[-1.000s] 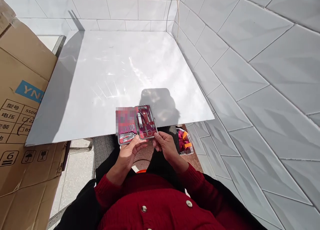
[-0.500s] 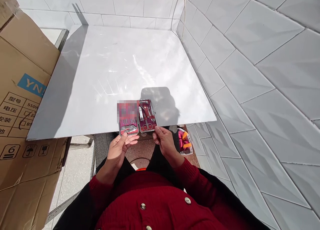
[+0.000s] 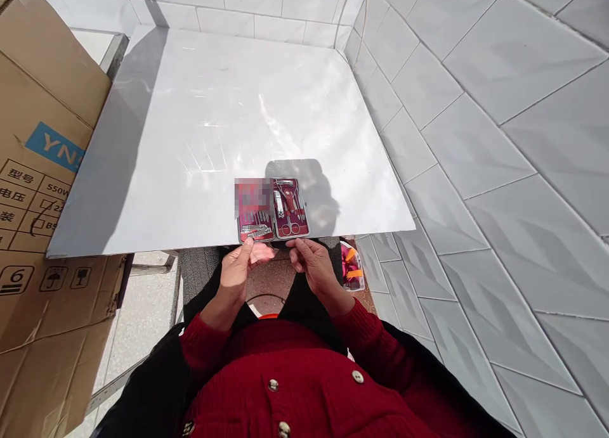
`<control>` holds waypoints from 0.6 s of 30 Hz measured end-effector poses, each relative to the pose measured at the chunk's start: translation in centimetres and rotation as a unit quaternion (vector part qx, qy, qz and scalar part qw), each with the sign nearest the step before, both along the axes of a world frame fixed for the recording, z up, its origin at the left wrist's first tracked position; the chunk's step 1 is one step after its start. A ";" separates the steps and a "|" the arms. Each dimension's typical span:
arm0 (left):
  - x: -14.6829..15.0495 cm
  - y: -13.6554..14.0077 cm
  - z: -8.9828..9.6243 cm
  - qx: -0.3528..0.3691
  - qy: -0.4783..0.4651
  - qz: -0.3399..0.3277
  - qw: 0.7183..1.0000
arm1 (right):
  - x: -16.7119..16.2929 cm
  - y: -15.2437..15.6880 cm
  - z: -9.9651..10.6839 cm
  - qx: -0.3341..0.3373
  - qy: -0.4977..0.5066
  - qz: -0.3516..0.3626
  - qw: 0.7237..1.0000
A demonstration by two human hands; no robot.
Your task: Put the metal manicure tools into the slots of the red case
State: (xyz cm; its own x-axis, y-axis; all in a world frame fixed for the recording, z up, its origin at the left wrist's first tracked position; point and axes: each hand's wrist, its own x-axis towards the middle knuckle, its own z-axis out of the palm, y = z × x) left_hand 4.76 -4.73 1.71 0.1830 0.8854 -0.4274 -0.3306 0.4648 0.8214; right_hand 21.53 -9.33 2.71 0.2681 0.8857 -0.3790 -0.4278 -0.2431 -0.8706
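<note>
An open manicure set (image 3: 291,227) lies at the near edge of the white tabletop, its two halves spread like a book. The right half holds small scissors (image 3: 290,227), a nail clipper (image 3: 278,203) and slim metal tools on dark red lining. In the left half, more small tools and a larger clipper (image 3: 255,230) show; its upper part is blurred out. My left hand (image 3: 236,267) has its thumb on the case's lower left edge, fingers beneath. My right hand (image 3: 316,267) is closed at the lower edge of the right half, thumb and fingertips against it.
The white tabletop (image 3: 214,108) meets a tiled wall (image 3: 485,140) on the right. Cardboard boxes (image 3: 42,222) stand along its left side. Below the right edge sits a clear bag with pink and orange things (image 3: 351,268).
The manicure set has shifted slightly forward and right in view, farther onto the tabletop. My right thumb has slid from its lower right corner toward the middle of its lower edge.
</note>
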 end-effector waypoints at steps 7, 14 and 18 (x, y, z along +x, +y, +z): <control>1.0 0.2 0.2 -0.020 -0.021 0.000 1.000 | 0.0 -0.3 0.7 0.010 -0.003 0.017 1.000; 2.0 0.1 1.2 -0.028 -0.016 -0.011 0.999 | 0.8 -0.1 1.3 0.012 -0.017 0.016 1.000; 2.6 0.2 1.2 -0.020 -0.002 -0.026 0.999 | 1.5 0.7 1.6 0.015 -0.016 0.019 1.000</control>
